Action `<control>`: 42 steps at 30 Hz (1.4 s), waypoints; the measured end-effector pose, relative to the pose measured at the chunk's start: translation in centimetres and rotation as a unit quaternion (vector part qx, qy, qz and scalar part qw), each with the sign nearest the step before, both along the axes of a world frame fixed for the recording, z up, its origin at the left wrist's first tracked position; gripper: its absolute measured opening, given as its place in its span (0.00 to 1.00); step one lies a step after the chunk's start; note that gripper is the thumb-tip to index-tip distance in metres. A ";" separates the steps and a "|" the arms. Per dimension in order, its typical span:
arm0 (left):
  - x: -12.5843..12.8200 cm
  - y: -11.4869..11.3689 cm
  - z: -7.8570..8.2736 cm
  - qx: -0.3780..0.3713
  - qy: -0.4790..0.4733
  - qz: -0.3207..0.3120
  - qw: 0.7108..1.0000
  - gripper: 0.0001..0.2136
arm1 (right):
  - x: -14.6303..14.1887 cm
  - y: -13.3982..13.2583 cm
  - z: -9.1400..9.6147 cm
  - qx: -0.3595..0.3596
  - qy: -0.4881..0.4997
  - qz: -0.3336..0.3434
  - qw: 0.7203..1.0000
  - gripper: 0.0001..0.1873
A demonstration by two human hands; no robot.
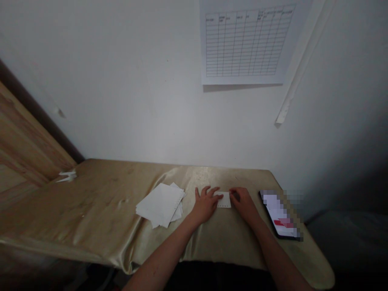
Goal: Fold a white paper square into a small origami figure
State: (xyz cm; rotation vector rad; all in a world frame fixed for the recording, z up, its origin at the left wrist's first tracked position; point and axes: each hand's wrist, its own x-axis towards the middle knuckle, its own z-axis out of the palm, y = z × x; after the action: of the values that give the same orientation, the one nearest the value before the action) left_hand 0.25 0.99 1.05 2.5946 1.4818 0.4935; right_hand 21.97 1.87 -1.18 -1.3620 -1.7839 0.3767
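A small white sheet of paper (224, 200) with a row of holes along its near edge lies flat on the table between my hands. My left hand (205, 205) rests with its fingers spread, the thumb and fingertips reaching onto the paper's left side. At the paper's top right corner, my right hand (244, 203) has its thumb and index finger curled together in a pinch on the edge. To the left sits a loose, uneven pile of white hole-punched sheets (160, 203), apart from both hands.
A shiny gold cloth (100, 206) with folds covers the table. Right of my right arm lies a phone (279, 216) with a lit screen. White scraps (68, 176) are at the far left, near a wooden panel (27, 137). A printed table sheet (242, 48) hangs on the wall.
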 end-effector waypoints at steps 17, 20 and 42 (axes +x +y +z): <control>-0.3 1.3 0.8 -0.040 -0.067 0.023 0.997 0.11 | 0.1 -0.1 0.3 -0.002 -0.016 0.005 1.000 0.12; -0.1 1.2 0.7 -0.035 -0.065 0.013 0.997 0.12 | 0.1 -0.1 0.3 0.002 -0.021 0.004 1.000 0.12; -0.8 0.4 0.8 -0.070 -0.032 -0.053 0.996 0.16 | 0.1 -0.2 0.8 -0.046 -0.011 0.028 0.998 0.14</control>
State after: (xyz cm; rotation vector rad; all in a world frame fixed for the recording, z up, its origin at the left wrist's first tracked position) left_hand -0.55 1.39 1.88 2.5082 1.3016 0.4392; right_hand 22.12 1.72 -0.33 -1.3854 -1.8460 0.4811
